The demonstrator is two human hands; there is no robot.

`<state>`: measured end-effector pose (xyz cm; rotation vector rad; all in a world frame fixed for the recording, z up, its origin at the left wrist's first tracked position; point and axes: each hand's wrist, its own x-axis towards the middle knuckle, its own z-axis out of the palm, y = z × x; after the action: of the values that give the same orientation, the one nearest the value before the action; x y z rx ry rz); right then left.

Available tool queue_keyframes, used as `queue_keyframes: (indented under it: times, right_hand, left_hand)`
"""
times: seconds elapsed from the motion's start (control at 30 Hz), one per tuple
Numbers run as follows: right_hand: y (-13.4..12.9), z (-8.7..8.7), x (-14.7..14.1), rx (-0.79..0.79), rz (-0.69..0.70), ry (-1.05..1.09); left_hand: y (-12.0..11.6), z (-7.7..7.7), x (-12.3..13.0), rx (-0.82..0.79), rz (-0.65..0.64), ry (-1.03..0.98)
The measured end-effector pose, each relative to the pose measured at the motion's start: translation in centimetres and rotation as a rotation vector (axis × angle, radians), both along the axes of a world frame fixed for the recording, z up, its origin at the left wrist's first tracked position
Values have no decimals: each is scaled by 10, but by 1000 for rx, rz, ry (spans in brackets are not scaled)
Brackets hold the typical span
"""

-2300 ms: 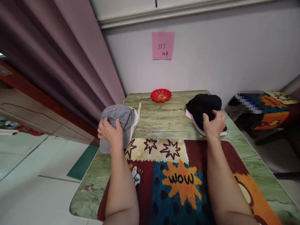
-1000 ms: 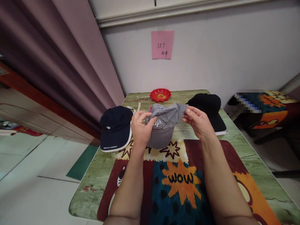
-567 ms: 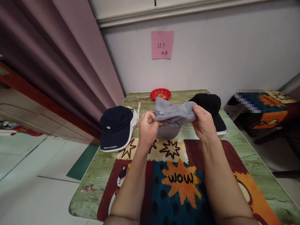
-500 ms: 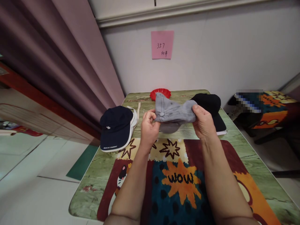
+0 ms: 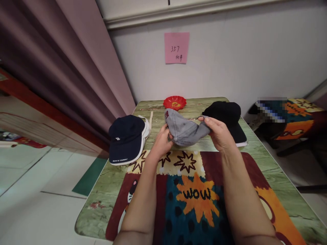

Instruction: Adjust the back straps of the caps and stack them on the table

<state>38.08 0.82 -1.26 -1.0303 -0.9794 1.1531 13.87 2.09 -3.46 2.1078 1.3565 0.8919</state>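
Observation:
Between my two hands a grey baseball cap (image 5: 186,131) is held above the table, its crown partly collapsed and a dark red mark at its upper left. My left hand (image 5: 162,140) grips the cap's left side, fingers curled beneath it. At the other end, my right hand (image 5: 217,131) pinches the fabric between thumb and fingers. To the left lies a navy cap (image 5: 126,137) with a white-edged brim, on top of other pale headwear. A black cap (image 5: 226,117) sits behind my right hand, with something pale under its brim.
A red scalloped dish (image 5: 175,102) stands at the back of the green wood-patterned table (image 5: 94,204). A colourful mat (image 5: 196,194) covers the front. Behind is a wall with a pink note (image 5: 176,48); a curtain (image 5: 97,68) hangs at left.
The grey cap has tilted and lowered slightly, turning so the red mark on its left shows. More of the red dish is visible. Both hands keep their hold.

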Motion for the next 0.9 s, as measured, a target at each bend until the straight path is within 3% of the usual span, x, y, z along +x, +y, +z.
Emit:
queue_keyframes:
  times: [0.13,0.4,0.57,0.73,0.9]
  right_hand:
    - [-2,0,-7,-22,33,-87]
    - [-3,0,-7,-11,94,-140]
    - [-3,1,-8,-17,102,-76]
    - [-1,-3,-5,-77,106,-10]
    - [0,-3,-4,-90,127,24]
  left_hand:
    - [-8,21,-16,-32,-41,139]
    - [-21,28,-43,-191,48,438]
    - [-23,40,-30,-105,181,492]
    - [-17,27,7,35,174,417]
    - [-19,6,25,-127,252,568]
